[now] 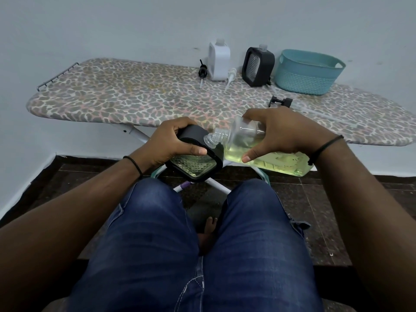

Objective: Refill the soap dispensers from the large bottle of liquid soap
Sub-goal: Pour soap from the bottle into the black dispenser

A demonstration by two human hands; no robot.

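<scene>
My left hand grips a black-framed soap dispenser with a clear textured window, held tilted above my knees, some yellow-green liquid inside. My right hand holds the large clear bottle of yellow-green liquid soap, laid nearly on its side. Its open threaded neck meets the dispenser's clear neck. On the ironing board behind stand a white dispenser and a second black dispenser, both without pumps.
Three pump heads lie on the board: a black one, a white one, another black one near my right hand. A teal basket sits at the board's back right. My jeans-clad legs fill the foreground.
</scene>
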